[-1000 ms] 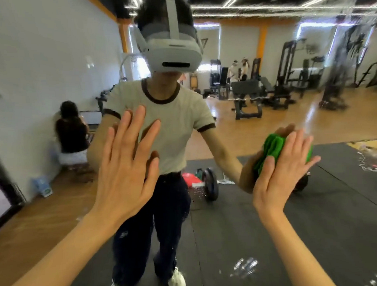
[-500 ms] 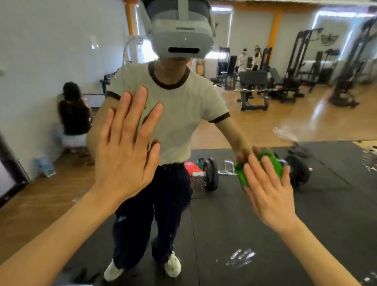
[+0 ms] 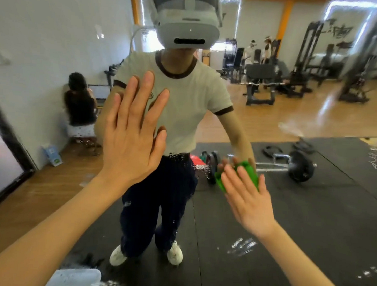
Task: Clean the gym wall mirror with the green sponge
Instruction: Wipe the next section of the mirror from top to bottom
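The wall mirror [image 3: 309, 211] fills the view and reflects me and the gym. My right hand [image 3: 248, 199] presses the green sponge [image 3: 249, 174] flat against the glass, low and right of centre; the sponge shows above my fingers. My left hand [image 3: 133, 134] lies flat on the mirror with fingers spread, up and to the left, holding nothing. Water droplets and wet streaks [image 3: 241, 246] mark the glass below the sponge.
The mirror's dark frame edge [image 3: 10, 136] runs down the far left. A pale object [image 3: 76, 278] shows at the bottom edge. Everything else is reflection: a barbell [image 3: 298, 166], weight machines, a seated person by the wall, people at the back.
My right hand has slid the sponge down and to the left across the glass. My left hand has stayed pressed on the mirror. The camera has tilted downward a little.
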The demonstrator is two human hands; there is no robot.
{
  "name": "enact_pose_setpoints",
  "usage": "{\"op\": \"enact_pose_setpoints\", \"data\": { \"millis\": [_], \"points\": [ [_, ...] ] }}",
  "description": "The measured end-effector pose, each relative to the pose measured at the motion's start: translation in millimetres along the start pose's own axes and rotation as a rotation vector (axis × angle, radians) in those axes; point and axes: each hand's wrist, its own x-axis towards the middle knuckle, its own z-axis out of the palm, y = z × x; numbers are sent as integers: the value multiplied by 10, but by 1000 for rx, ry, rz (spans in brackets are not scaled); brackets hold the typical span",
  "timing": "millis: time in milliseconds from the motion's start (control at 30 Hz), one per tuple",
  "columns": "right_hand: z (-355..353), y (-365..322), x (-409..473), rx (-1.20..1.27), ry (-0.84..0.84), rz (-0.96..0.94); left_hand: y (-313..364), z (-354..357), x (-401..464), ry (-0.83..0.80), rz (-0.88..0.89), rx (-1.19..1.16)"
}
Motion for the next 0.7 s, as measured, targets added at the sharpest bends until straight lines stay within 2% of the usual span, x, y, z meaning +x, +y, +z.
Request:
{"op": "enact_pose_setpoints", "data": {
  "millis": [67, 167, 233, 400, 433, 500, 567, 633, 700],
  "points": [
    [-100, 159, 635, 20, 140, 127, 6, 7, 3, 2, -6, -6],
    [-163, 246, 1375, 164, 371, 444, 0, -1, 1, -5, -8, -27],
    [-113, 69, 1323, 160, 357, 498, -10, -13, -4, -20, -8, -31],
    [156, -460, -113, 26, -92, -45, -21, -35, -12, -47, -4, -35],
    [144, -425, -141, 24, -108, -91, -19, -37, -13, -50, -3, -37],
    [81, -269, 166, 19, -38, -109, -22, -35, -19, -53, -4, -39],
    [-39, -57, 824, 16, 127, 35, -30, -37, -19, -58, -6, -36],
    [-117, 87, 1438, 53, 287, 285, -33, -55, -13, -72, -1, -50],
    [-107, 35, 1686, 88, 362, 445, -44, -96, -8, -93, 8, -87]
  ]
}}
